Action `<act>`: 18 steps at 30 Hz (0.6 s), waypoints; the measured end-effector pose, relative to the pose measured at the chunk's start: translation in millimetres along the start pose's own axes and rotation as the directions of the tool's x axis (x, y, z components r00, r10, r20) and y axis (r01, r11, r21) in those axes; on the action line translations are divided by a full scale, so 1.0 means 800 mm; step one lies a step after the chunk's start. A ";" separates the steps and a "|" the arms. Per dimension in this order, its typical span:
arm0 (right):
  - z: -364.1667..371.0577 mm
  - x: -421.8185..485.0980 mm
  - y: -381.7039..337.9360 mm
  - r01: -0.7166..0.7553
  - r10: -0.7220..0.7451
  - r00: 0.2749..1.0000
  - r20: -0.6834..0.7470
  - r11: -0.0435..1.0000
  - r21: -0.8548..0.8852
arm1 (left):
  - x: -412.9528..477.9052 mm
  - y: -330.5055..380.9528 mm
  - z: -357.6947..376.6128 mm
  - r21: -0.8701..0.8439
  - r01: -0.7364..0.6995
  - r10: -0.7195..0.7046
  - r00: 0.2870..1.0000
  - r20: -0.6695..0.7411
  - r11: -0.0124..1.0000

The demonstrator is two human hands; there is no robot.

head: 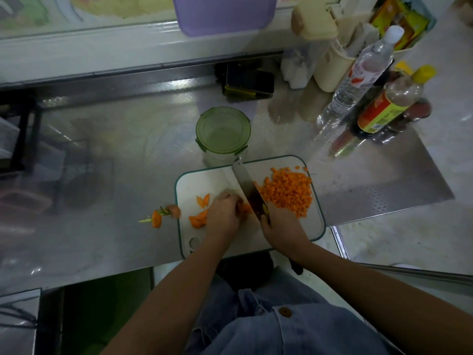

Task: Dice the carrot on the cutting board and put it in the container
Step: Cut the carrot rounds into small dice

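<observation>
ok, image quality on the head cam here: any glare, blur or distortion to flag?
Head view: dim overall, bright glare streaks on the steel counter; wide-angle bending of counter edges; far bottles soft; left hand slightly blurred over the carrot piece; knife in the right hand and the diced pile on the cutting board read clearly; green container legible.

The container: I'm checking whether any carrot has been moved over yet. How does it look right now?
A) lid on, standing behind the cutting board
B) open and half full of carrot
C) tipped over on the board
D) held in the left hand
A: the container stands upright behind the cutting board with its green lid on, while the diced carrot lies heaped on the board.
</observation>
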State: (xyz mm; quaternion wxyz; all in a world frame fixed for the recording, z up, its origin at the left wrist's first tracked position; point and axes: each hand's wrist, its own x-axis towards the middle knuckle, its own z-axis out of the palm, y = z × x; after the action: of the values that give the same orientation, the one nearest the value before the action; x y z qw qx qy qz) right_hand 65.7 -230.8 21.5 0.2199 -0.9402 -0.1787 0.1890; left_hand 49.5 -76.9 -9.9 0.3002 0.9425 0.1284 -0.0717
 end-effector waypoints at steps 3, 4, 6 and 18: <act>0.002 -0.002 -0.002 -0.002 0.003 1.000 0.028 0.999 -0.040 | -0.001 -0.001 -0.002 0.008 -0.006 0.006 1.000 0.000 1.000; 0.005 -0.001 -0.002 -0.012 0.014 0.999 0.040 0.999 -0.046 | -0.002 -0.001 -0.002 0.005 -0.003 0.003 1.000 -0.005 1.000; 0.009 0.000 -0.004 -0.029 0.031 0.998 0.058 0.999 -0.030 | -0.002 0.000 -0.001 0.005 0.006 -0.006 1.000 -0.021 1.000; 0.016 0.013 -0.009 -0.028 0.028 1.000 -0.011 0.999 0.024 | -0.007 0.000 -0.003 0.042 0.024 -0.023 0.999 -0.041 0.999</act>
State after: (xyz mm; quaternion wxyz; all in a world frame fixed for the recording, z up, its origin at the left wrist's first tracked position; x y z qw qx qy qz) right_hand 67.7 -215.9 11.6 0.2294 -0.9410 -0.1619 0.1886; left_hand 44.1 -76.3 -6.8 0.2765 0.9483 0.1440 -0.0588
